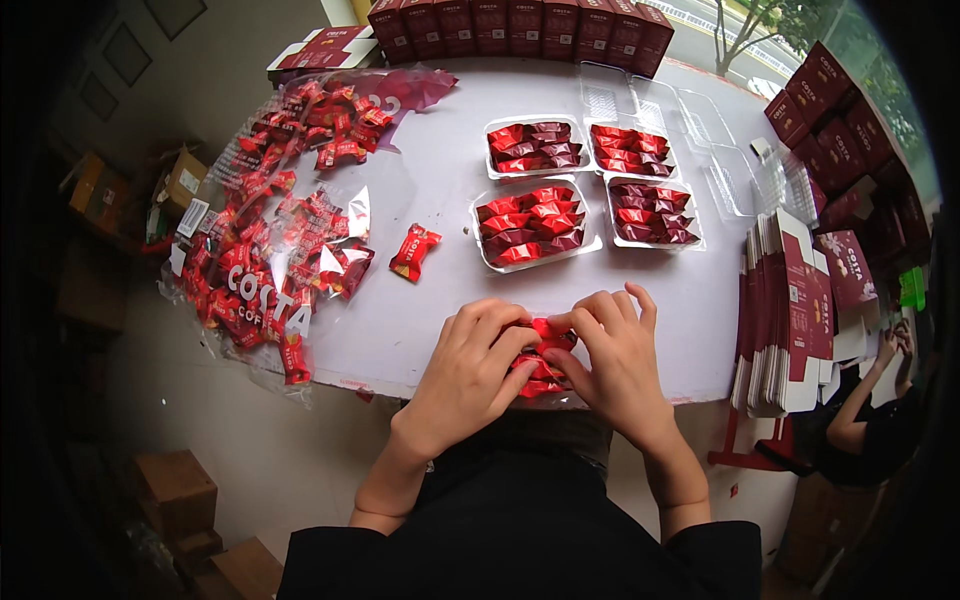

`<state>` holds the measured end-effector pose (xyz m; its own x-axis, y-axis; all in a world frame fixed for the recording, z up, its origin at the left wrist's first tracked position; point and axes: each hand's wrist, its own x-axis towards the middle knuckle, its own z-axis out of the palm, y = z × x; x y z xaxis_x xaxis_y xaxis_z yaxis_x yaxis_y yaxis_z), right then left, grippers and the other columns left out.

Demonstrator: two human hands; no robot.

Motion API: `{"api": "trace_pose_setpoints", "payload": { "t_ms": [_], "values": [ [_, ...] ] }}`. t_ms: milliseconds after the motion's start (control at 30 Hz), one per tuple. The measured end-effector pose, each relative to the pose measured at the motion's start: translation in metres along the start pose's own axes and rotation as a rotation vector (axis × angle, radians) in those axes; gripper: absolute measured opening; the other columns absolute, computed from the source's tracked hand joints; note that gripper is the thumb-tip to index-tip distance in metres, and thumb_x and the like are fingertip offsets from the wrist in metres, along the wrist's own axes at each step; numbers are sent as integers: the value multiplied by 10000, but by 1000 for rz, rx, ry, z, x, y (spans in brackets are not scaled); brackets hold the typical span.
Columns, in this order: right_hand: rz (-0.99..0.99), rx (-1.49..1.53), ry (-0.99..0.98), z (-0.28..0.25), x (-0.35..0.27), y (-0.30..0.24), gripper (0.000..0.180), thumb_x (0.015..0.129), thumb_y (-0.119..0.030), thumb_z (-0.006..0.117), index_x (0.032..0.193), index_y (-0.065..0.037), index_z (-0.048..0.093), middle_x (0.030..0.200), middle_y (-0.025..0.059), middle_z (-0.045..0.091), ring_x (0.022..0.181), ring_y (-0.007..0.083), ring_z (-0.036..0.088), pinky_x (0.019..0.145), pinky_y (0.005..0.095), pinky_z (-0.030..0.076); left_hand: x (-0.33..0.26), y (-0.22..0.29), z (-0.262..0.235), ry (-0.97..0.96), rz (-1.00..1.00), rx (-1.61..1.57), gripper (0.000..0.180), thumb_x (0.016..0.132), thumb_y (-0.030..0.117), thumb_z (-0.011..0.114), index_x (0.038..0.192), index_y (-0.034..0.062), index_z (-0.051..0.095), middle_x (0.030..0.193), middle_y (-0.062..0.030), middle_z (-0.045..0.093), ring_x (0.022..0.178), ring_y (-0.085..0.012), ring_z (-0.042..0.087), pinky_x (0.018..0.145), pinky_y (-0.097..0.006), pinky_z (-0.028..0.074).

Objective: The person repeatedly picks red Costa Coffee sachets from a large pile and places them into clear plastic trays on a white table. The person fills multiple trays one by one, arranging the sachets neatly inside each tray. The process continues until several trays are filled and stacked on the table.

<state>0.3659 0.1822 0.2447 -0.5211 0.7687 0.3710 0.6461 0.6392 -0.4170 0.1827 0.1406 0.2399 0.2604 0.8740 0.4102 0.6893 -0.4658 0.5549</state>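
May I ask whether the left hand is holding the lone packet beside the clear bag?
No, the lone packet lies on the table, apart from the left hand, which touches red packets at the near edge.

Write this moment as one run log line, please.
Left hand: touching red packets; right hand: touching same packets; beyond: four packet-filled trays; left side: clear bag, lone packet

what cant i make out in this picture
In the head view:
- Shiny red wrapped packets between the left hand and the right hand: exact number and whatever lies beneath, covered by the hands and the packets themselves.
- Transparent plastic bag of red packets: how many are inside, hidden by overlap and glare.
- Co-worker's hands: anything held, too small and blurred.
- Row of dark red cardboard boxes: contents, hidden by their walls.
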Motion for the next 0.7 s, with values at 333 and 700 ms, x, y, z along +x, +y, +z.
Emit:
{"api": "trace_pose_setpoints", "payload": {
  "t_ms": [333,700],
  "values": [
    [-33,98,-80,-4,-14,0,173,762,-171,754,863,-123,622,822,-13,578,784,177,531,1007,477,308,11,4,-2,-96,-47,132,170,789,122,702,861,28,580,1001,-95,553,954,-288,516,831,-391,439],
    [-130,-52,-96,-28,-20,-5,139,743,-126,729,846,-125,635,824,-6,561,830,187,537,970,431,325,11,-5,2,-48,8,148,157,789,120,685,893,62,583,974,-74,550,929,-258,516,798,-374,437]
  ]
}}
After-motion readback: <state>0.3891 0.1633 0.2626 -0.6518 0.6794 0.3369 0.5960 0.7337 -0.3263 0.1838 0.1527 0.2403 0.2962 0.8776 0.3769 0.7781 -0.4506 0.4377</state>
